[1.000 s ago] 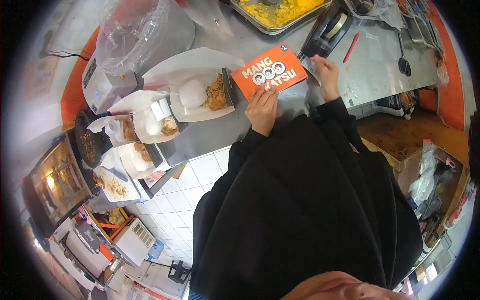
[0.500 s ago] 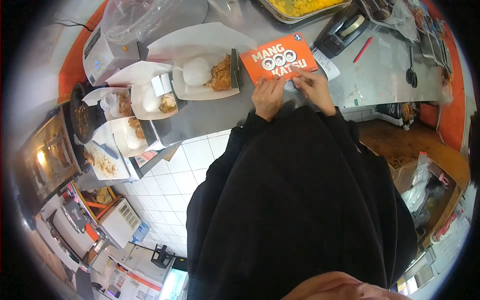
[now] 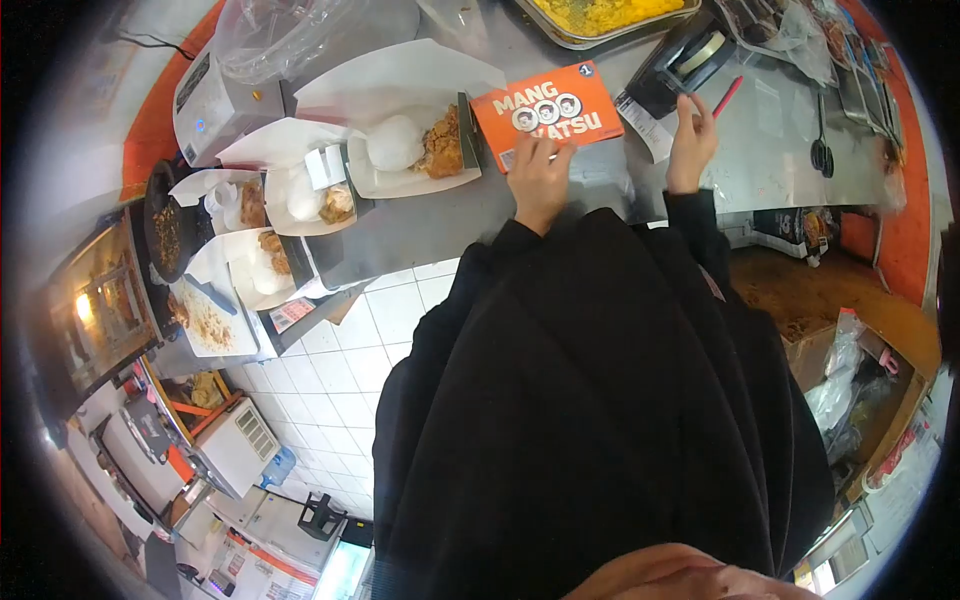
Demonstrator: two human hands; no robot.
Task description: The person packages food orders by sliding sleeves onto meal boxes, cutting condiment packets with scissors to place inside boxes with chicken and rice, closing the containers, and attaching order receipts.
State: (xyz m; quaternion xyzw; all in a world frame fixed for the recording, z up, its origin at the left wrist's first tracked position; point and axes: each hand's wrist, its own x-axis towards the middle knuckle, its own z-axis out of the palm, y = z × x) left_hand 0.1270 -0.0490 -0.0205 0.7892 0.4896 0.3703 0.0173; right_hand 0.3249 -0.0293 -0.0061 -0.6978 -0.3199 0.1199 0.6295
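Note:
An orange box [image 3: 550, 108] with white lettering and round face logos lies closed on the steel counter. My left hand [image 3: 541, 180] rests on its near edge, fingers apart and touching the top. My right hand [image 3: 692, 145] is raised to the right of the box, beside the black tape dispenser [image 3: 668, 85], its fingers bent near the dispenser's end; whether it pinches something is too small to tell. A printed paper slip [image 3: 646, 126] lies between the box and the dispenser. Left of the box is an open carton [image 3: 395, 185] with rice and fried food.
Several smaller open food cartons [image 3: 310, 213] stand farther left, near a white cutting board [image 3: 222, 328]. A tray of yellow food [image 3: 567, 38] is at the top. A red pen [image 3: 728, 97] and black scissors [image 3: 822, 150] lie at the right.
My right hand has moved from the box's near edge rightward to the tape dispenser. My left hand has stayed on the box. Compared with a second ago, the slip shows more fully.

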